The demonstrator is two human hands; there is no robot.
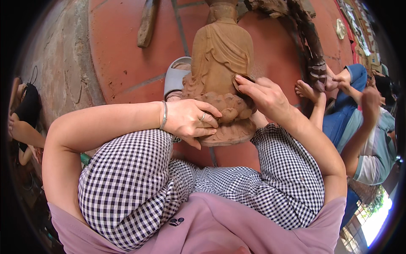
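A carved brown wooden statue [222, 55] of a seated, robed figure stands between my knees with its back toward me. Its base [228, 133] is carved with lotus petals. My left hand [192, 120], with a ring and a bracelet, grips the left side of the petals, fingers curled over them. At the lower right of the statue's back, my right hand [264, 95] pinches a small, thin brown piece of sandpaper [242, 83] against the wood. The statue's head is cut off by the upper edge.
A wooden mallet-like piece [147, 25] lies on the red tiles [122, 63] ahead. Dark gnarled wood [311, 46] stands at upper right. A barefoot person [359, 122] sits at right, another person [29, 110] at far left. A grey slipper [172, 78] is beside the statue.
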